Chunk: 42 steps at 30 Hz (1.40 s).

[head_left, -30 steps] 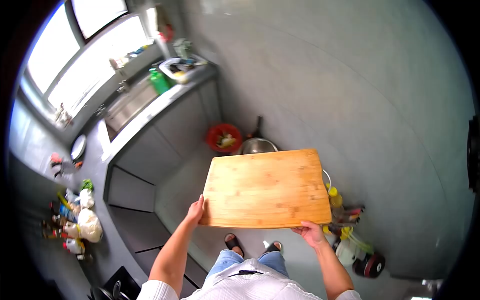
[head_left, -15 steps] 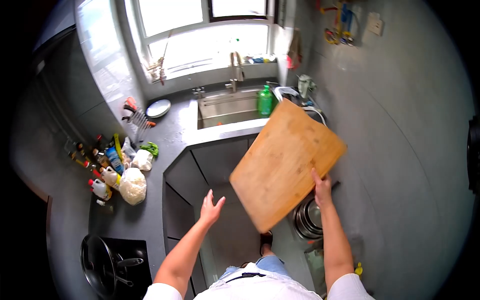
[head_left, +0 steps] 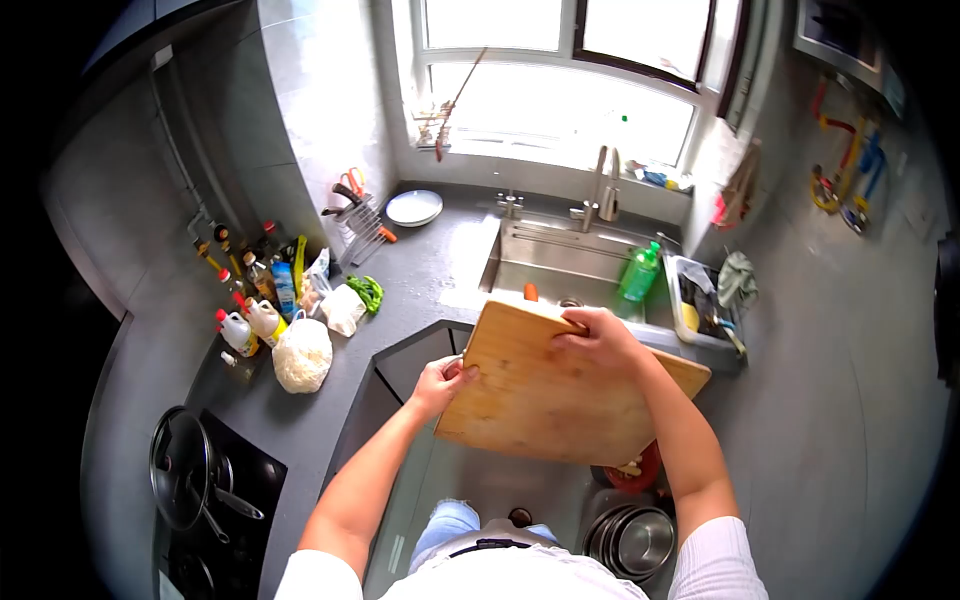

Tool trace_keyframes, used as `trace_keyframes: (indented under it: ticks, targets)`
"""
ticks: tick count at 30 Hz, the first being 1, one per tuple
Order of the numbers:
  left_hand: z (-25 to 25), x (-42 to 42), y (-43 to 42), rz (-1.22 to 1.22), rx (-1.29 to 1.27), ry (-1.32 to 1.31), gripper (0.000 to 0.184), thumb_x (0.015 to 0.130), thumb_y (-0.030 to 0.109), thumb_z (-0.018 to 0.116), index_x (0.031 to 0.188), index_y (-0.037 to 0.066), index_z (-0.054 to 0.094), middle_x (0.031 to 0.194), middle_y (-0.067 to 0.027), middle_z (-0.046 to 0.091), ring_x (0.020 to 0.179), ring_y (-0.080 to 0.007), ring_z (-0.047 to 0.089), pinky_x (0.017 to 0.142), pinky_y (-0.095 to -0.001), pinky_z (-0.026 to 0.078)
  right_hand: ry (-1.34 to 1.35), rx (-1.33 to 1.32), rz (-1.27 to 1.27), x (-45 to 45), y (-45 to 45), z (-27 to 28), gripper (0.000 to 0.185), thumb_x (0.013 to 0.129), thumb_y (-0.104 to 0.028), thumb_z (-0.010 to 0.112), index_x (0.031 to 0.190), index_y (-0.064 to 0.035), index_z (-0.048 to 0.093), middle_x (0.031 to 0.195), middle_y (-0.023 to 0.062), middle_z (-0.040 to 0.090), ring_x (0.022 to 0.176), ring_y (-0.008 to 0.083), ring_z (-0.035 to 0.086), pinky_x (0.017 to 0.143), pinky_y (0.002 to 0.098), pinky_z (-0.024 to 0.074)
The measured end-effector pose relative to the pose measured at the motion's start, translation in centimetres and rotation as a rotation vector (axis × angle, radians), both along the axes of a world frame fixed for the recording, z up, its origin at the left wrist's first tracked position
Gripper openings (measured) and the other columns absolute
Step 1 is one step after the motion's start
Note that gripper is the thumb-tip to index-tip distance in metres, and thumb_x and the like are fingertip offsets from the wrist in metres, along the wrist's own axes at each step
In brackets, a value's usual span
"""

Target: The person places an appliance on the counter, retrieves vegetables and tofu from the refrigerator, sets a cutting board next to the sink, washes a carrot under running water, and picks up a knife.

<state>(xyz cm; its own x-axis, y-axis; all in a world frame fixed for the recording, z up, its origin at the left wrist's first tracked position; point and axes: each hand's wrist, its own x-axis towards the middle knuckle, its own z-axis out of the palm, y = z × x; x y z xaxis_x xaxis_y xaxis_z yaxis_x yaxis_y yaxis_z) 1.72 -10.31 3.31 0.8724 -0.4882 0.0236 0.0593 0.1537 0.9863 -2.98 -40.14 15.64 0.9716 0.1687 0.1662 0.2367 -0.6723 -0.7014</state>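
A wooden cutting board [head_left: 560,390] is held tilted in front of me, just short of the sink's front edge. My left hand [head_left: 440,385] grips its left edge, thumb on the near face. Over the top edge, my right hand [head_left: 598,342] is closed, its fingers lying on the near face. Beyond the board is the steel sink [head_left: 545,240], with a green bottle [head_left: 640,270] and an orange carrot-like piece [head_left: 531,292] in it. Part of the sink's front is hidden by the board.
Left on the counter are bottles [head_left: 262,280], a bag of pale food [head_left: 302,355], green peppers [head_left: 367,292], a knife rack [head_left: 358,225] and white plates [head_left: 414,207]. A lidded pan [head_left: 185,470] sits on the stove. Steel bowls [head_left: 640,540] and a red basin [head_left: 635,470] are low on the right.
My left hand, open and apart before, now grips the board's left edge. The right hand has shifted to the top edge, and the board has turned and lowered. The view has swung left.
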Motion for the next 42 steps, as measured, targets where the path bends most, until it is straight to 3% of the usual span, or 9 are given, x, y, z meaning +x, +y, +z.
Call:
trace_keyframes:
  ticks: [4, 10, 19, 23, 24, 27, 31, 36, 42]
  targets:
    - [-1.5, 3.9, 1.7, 0.287, 0.151, 0.083, 0.032, 0.085, 0.034, 0.072, 0.072, 0.012, 0.052, 0.071, 0.0081, 0.050, 0.064, -0.0012, 0.037, 0.055, -0.0202, 0.032, -0.210, -0.350, 0.080, 9.9, 2.8, 0.4, 0.045, 0.081, -0.048, 0.066, 0.086, -0.0040, 0.058, 0.071, 0.0142, 0.063, 0.072, 0.0361, 0.060, 0.063, 0.0440, 0.0463]
    - [-4.3, 13.9, 4.3, 0.504, 0.251, 0.067, 0.035, 0.084, 0.037, 0.072, 0.087, 0.008, 0.054, 0.073, 0.0036, 0.053, 0.067, -0.0051, 0.044, 0.059, -0.0220, 0.038, -0.330, -0.455, 0.104, 26.8, 7.7, -6.9, 0.050, 0.083, -0.055, 0.060, 0.073, -0.0057, 0.059, 0.064, 0.0169, 0.061, 0.064, 0.0377, 0.061, 0.059, 0.0455, 0.0477]
    - [-11.1, 32.3, 8.8, 0.597, 0.341, 0.090, 0.036, 0.085, 0.034, 0.072, 0.095, 0.003, 0.056, 0.074, -0.0007, 0.058, 0.072, -0.0098, 0.054, 0.066, -0.0255, 0.045, 0.040, -0.465, 0.158, 47.9, 13.5, -14.7, 0.054, 0.085, -0.058, 0.055, 0.077, -0.0049, 0.064, 0.074, 0.0190, 0.065, 0.075, 0.0390, 0.063, 0.068, 0.0461, 0.0492]
    - [-12.9, 37.9, 10.6, 0.584, 0.670, -0.082, 0.038, 0.085, 0.019, 0.068, 0.115, 0.001, 0.055, 0.105, -0.0140, 0.059, 0.091, -0.0231, 0.060, 0.077, -0.0330, 0.050, 0.231, -0.465, 0.143, 54.8, 13.9, -19.3, 0.055, 0.086, -0.060, 0.051, 0.082, -0.0070, 0.066, 0.078, 0.0187, 0.066, 0.080, 0.0399, 0.063, 0.072, 0.0476, 0.0485]
    - [-12.8, 38.6, 11.4, 0.553, 0.782, -0.294, 0.046, 0.082, 0.009, 0.064, 0.125, 0.000, 0.051, 0.118, -0.0174, 0.052, 0.105, -0.0296, 0.054, 0.091, -0.0364, 0.045, 0.257, -0.462, 0.135, 55.6, 14.1, -19.7, 0.055, 0.086, -0.060, 0.051, 0.083, -0.0073, 0.066, 0.080, 0.0188, 0.066, 0.082, 0.0397, 0.063, 0.073, 0.0475, 0.0486]
    - [-11.8, 39.5, 12.9, 0.528, 0.943, -0.435, 0.049, 0.077, 0.004, 0.063, 0.125, 0.000, 0.051, 0.120, -0.0177, 0.052, 0.113, -0.0334, 0.049, 0.100, -0.0388, 0.038, 0.300, -0.464, 0.140, 57.0, 14.0, -21.6, 0.058, 0.087, -0.061, 0.048, 0.085, -0.0069, 0.068, 0.082, 0.0190, 0.067, 0.084, 0.0395, 0.063, 0.076, 0.0475, 0.0493]
    - [-9.3, 38.8, 14.6, 0.421, 1.335, -0.457, 0.069, 0.075, 0.010, 0.066, 0.138, 0.004, 0.038, 0.146, -0.0190, 0.030, 0.131, -0.0366, 0.032, 0.106, -0.0485, 0.029, 0.251, -0.529, 0.198, 58.5, 14.3, -23.8, 0.059, 0.088, -0.060, 0.047, 0.081, -0.0053, 0.067, 0.073, 0.0192, 0.065, 0.075, 0.0386, 0.064, 0.070, 0.0466, 0.0509]
    - [-9.8, 38.4, 14.6, 0.416, 1.451, -0.194, 0.085, 0.070, 0.024, 0.070, 0.144, 0.015, 0.031, 0.153, -0.0228, 0.014, 0.138, -0.0448, 0.018, 0.112, -0.0521, 0.020, 0.159, -0.603, 0.267, 59.8, 15.6, -24.2, 0.060, 0.089, -0.060, 0.046, 0.076, -0.0051, 0.066, 0.068, 0.0174, 0.064, 0.069, 0.0361, 0.064, 0.065, 0.0436, 0.0521]
    - [-10.9, 41.8, 17.0, 0.329, 1.350, -0.360, 0.078, 0.071, 0.008, 0.067, 0.142, 0.015, 0.035, 0.153, -0.0209, 0.016, 0.138, -0.0398, 0.024, 0.112, -0.0449, 0.025, 0.087, -0.664, 0.277, 60.8, 16.9, -25.5, 0.059, 0.088, -0.060, 0.046, 0.076, -0.0065, 0.068, 0.079, 0.0164, 0.064, 0.076, 0.0324, 0.064, 0.066, 0.0414, 0.0522]
